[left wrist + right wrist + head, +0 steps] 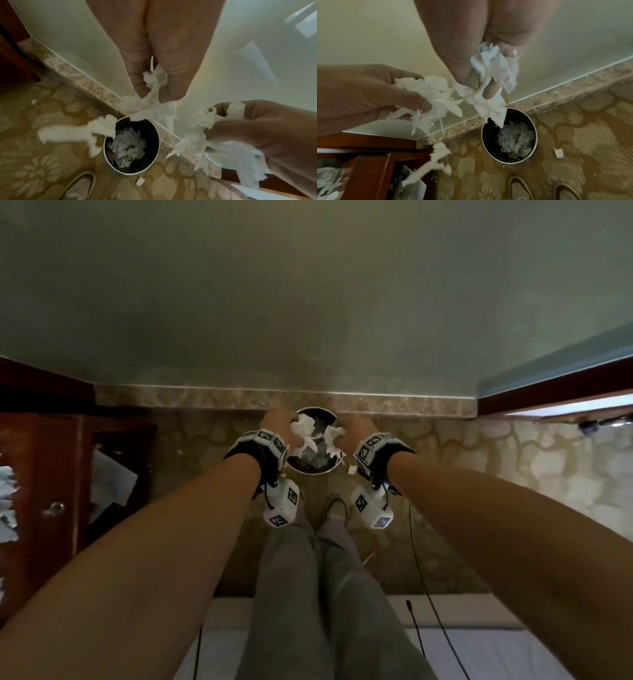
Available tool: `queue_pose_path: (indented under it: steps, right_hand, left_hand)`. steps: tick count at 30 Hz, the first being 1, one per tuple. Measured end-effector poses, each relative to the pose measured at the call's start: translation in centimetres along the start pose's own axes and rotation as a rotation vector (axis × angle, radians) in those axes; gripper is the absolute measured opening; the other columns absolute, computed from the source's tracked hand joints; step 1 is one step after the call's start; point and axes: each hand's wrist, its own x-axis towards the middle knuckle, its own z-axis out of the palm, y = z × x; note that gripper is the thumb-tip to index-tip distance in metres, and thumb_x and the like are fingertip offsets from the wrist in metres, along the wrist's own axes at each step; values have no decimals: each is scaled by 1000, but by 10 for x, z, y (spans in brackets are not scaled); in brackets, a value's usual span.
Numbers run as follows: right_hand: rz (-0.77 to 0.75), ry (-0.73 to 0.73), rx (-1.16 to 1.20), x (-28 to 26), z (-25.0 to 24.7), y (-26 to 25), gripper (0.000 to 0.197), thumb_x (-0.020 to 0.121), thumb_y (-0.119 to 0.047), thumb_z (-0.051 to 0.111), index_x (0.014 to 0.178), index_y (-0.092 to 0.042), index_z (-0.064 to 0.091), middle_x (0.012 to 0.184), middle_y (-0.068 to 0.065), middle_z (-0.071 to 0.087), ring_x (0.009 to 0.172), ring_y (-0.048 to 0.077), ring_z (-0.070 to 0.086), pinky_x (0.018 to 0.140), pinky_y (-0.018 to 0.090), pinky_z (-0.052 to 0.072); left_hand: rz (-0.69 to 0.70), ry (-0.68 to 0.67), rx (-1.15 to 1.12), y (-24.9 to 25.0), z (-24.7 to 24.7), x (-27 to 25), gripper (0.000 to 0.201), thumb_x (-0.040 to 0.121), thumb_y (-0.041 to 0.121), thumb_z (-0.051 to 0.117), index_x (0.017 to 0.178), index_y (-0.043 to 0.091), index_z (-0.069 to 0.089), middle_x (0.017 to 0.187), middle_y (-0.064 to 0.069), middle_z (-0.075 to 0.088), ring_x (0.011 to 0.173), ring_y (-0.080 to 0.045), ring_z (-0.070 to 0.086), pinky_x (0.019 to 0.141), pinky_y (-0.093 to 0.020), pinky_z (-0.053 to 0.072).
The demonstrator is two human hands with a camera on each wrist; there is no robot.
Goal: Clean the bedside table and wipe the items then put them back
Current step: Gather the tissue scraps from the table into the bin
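Observation:
Both of my hands hold torn white tissue over a small round black bin (310, 472) with a silver rim, which stands on the carpet against the wall. My left hand (150, 94) pinches a crumpled wad of tissue (149, 109) between thumb and fingers. My right hand (482, 86) grips another shredded wad (494, 65), with strips wound round a finger. A loose, blurred piece of tissue (72, 134) hangs in the air left of the bin. The bin (150, 142) holds several crumpled tissues. The dark red wooden bedside table (41, 474) stands to my left.
A small paper scrap (559, 152) lies on the patterned carpet by the bin. My shoes (518, 189) stand just short of the bin. Paper and a bag fill the bedside table's open shelf (409, 188). Black cables (421, 570) hang at my right.

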Motion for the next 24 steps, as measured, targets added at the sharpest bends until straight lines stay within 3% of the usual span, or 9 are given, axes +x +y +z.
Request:
queue_pose_path:
  steps: [4,10,16,20,22,24]
  right_hand:
    - [55,-11,46,54,33,31,33,89,-15,60,121,-13,63,114,13,68,104,31,64,79,31,49]
    - [113,0,146,130,89,61,33,88,-16,61,120,-16,64,114,11,67,106,30,63,78,30,48]
    - [156,-10,207,185,135,89,43,88,-16,63,131,-16,58,125,11,63,114,30,59,87,31,48]
    - [137,-58,184,202,151,100,62,87,-21,68,144,-18,44,143,8,52,128,28,51,100,34,44]
    - [129,-65,199,204,152,104,73,84,-21,73,149,-18,38,147,7,47,133,28,47,102,34,43]
    - [127,-68,233,204,152,106,81,82,-15,74,151,-16,33,150,7,43,136,27,44,106,35,43]
  left_hand:
    - [-15,-70,40,-23,44,69,48,87,16,71,131,7,56,134,-15,57,122,-33,54,101,-38,46]
    - [-95,-60,-86,-56,101,154,56,86,18,72,138,11,52,141,-13,52,126,-32,52,102,-36,45]
    - [-92,-53,-150,-76,150,216,48,85,18,70,130,13,55,127,-12,61,113,-30,59,82,-29,45]
    - [-99,-111,-176,-82,170,232,42,80,19,74,119,17,57,118,-6,62,104,-26,61,86,-31,49]
    - [-96,-145,-170,-83,177,237,54,74,25,80,122,23,56,120,-3,62,107,-23,60,86,-31,49]
    - [-72,-184,-161,-79,177,235,72,72,30,83,134,26,48,128,-3,59,119,-26,57,91,-30,46]
